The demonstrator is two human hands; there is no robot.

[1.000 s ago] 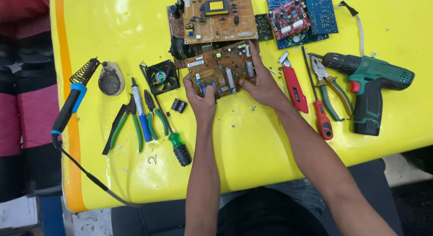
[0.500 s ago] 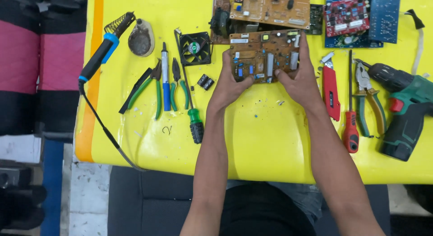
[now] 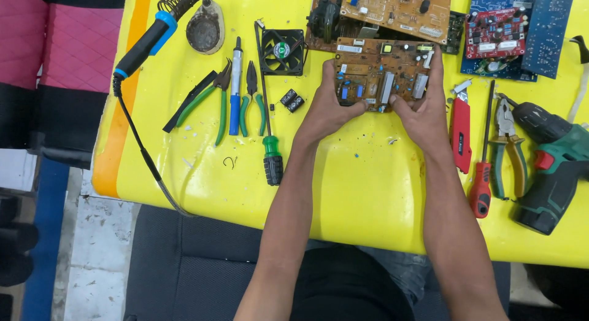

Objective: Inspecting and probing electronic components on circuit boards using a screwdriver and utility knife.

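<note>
Both hands (image 3: 380,112) grip the brown circuit board (image 3: 383,72).

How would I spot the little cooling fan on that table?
Start at the yellow table and look just left of the brown circuit board held in both hands. The fan lies there: a flat black square with round blades, unlike the long-handled tools around it.

Both forearms are bare to the elbow, with no sleeves, watch or rings showing. The left hand (image 3: 328,109) and right hand (image 3: 423,112) are ungloved (dark trousers show below).
</note>
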